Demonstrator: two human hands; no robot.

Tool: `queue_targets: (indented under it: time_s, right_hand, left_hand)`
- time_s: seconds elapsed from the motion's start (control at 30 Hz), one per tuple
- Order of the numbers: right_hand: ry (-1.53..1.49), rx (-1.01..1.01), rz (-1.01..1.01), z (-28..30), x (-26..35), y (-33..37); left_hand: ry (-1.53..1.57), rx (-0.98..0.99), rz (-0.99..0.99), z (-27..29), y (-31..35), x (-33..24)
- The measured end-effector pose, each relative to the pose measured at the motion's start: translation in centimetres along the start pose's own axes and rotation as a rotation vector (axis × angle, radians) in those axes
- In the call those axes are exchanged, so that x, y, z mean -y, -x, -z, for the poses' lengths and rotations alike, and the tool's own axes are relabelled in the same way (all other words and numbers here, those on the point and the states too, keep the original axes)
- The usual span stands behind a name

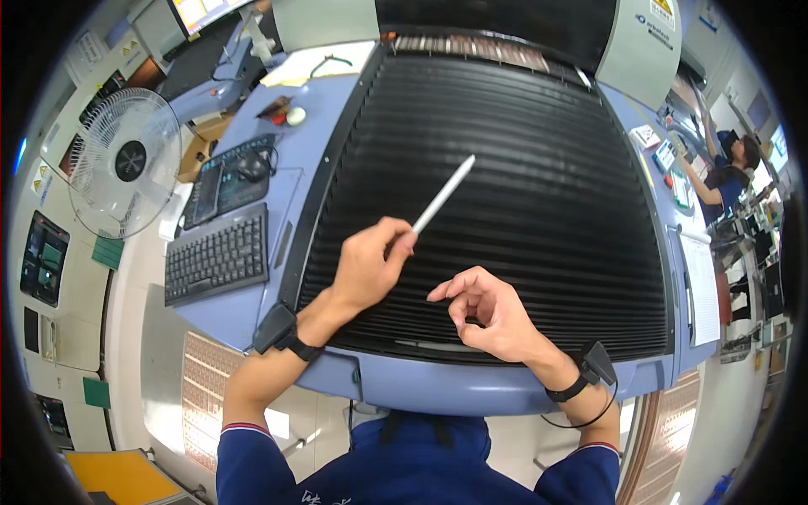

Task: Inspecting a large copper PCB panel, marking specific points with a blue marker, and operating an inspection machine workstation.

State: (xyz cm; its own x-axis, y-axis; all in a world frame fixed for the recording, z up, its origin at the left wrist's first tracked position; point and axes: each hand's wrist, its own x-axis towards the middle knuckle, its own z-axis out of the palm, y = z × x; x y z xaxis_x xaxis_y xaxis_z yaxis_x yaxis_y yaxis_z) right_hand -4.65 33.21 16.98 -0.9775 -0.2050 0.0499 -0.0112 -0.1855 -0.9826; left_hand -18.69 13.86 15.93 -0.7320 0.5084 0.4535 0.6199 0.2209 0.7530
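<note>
White pen pinched in left hand over ribbed black shutter.

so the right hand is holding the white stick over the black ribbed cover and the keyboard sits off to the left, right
Not quite: the head view shows the left hand pinching the white stick, not the right. The right hand is empty, fingers curled. The rest holds: the stick is over the black ribbed cover, and the keyboard sits to the left.

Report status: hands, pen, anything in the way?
Left hand grips white pen, tip angled up over black shutter. Right hand empty, fingers curled, above shutter. Nothing in the way.
</note>
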Motion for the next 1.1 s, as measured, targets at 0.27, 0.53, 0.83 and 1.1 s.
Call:
queue_targets:
  time_s: [0.27, 0.53, 0.83, 1.1]
  right_hand:
    - [-0.276, 0.169, -0.067, 0.2, 0.3, 0.4]
    - [-0.408, 0.143, -0.147, 0.6, 0.0, 0.2]
    - [-0.599, 0.102, -0.276, 1.2, 0.7, 0.0]
    - [-0.526, 0.053, -0.279, 1.1, 0.8, 0.1]
  left_hand:
    - [-0.1, -0.031, -0.183, -0.3, 0.4, 0.0]
    - [-0.101, -0.083, -0.3, -1.0, 1.1, -0.4]
    - [-0.071, -0.032, -0.331, -1.8, 1.6, -0.6]
    - [-0.052, -0.015, -0.363, -1.9, 1.7, -0.2]
